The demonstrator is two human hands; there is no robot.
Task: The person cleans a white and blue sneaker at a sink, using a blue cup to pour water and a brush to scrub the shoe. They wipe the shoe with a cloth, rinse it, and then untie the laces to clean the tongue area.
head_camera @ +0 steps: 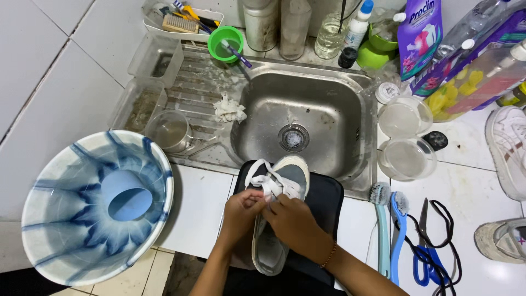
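White-tiled worktop surrounds a steel sink (307, 118), its basin empty apart from residue at the drain. A grey shoe (276, 219) lies sole-down on a dark mat (329, 197) at the sink's front edge. Left hand (241, 211) and right hand (293, 219) meet over the tongue, each grip pinching the white lace (268, 183); the lace appears only partly threaded, its upper loops loose. A blue-and-white basin (60, 219) holds a blue cup. Two clear tubs (405, 137) look empty. Brushes (389, 219) and scissors (424, 241) lie to the right.
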